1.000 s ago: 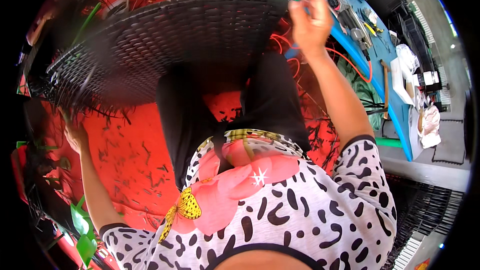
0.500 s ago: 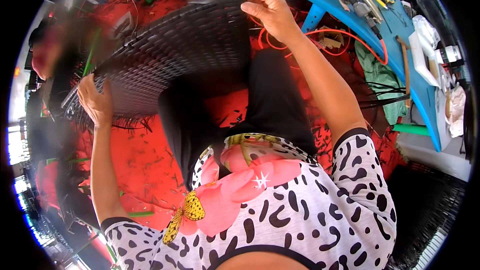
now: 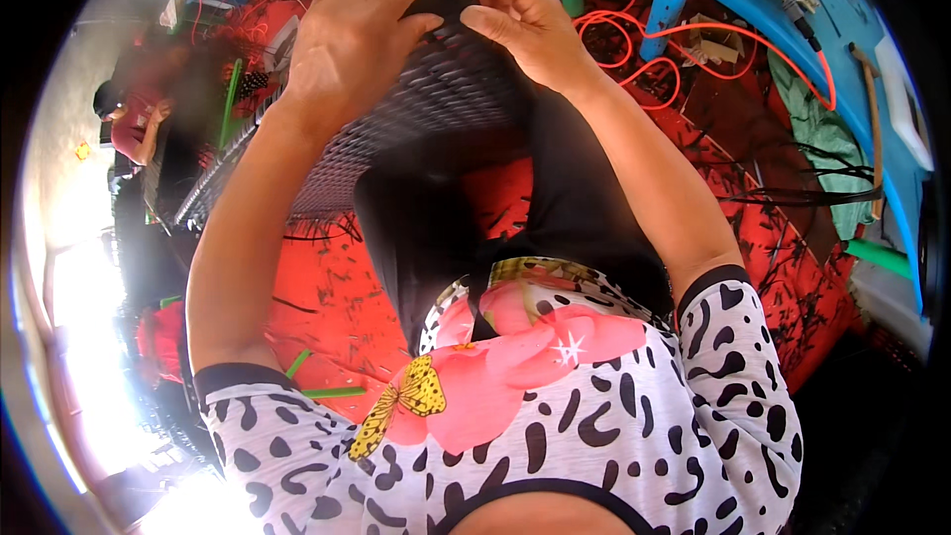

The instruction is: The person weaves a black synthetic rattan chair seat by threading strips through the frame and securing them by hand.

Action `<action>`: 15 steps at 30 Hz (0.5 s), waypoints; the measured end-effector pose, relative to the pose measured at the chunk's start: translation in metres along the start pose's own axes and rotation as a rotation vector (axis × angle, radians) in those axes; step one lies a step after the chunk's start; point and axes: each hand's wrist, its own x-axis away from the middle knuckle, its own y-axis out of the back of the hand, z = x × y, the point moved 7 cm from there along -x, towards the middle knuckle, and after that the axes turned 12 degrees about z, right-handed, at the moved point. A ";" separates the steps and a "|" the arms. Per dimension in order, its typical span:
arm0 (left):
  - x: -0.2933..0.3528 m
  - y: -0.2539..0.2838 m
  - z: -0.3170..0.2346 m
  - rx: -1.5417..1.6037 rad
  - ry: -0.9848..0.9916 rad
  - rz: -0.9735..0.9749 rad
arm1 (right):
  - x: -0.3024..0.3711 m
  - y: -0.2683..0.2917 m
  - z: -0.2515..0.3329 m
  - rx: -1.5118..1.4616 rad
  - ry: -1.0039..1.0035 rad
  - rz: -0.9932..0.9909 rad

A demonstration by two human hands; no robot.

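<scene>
A black woven panel (image 3: pixel 386 129) of flat strips leans over my knees, with loose strip ends hanging along its lower edge. Both hands meet at its far right corner. My left hand (image 3: pixel 357 40) is closed there, thumb and fingers gripping the dark edge. Beside it, on the right, my right hand (image 3: pixel 525 25) pinches the same corner between thumb and fingers. Whether a separate loose strip lies between them is hidden by the fingers.
A blue table (image 3: pixel 897 228) at the right bears a hammer (image 3: pixel 870 119) and several tools. A red hose (image 3: pixel 743 35) coils beneath it near a green sack (image 3: pixel 817 134). Black scraps litter the red floor (image 3: pixel 317 302). Another person (image 3: pixel 134 129) is at the far left.
My left hand has left the panel's lower left end and moved up and right to the far right corner. My right hand stays at that corner. The view has shifted somewhat.
</scene>
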 end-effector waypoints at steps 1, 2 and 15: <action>-0.003 -0.001 0.000 -0.042 0.001 -0.008 | 0.002 0.002 -0.004 -0.050 -0.041 0.020; -0.007 -0.002 -0.002 -0.043 -0.008 0.007 | 0.001 0.006 -0.004 -0.059 -0.035 0.005; -0.019 -0.021 0.039 0.765 0.169 0.235 | -0.009 0.017 -0.019 -0.193 -0.228 0.130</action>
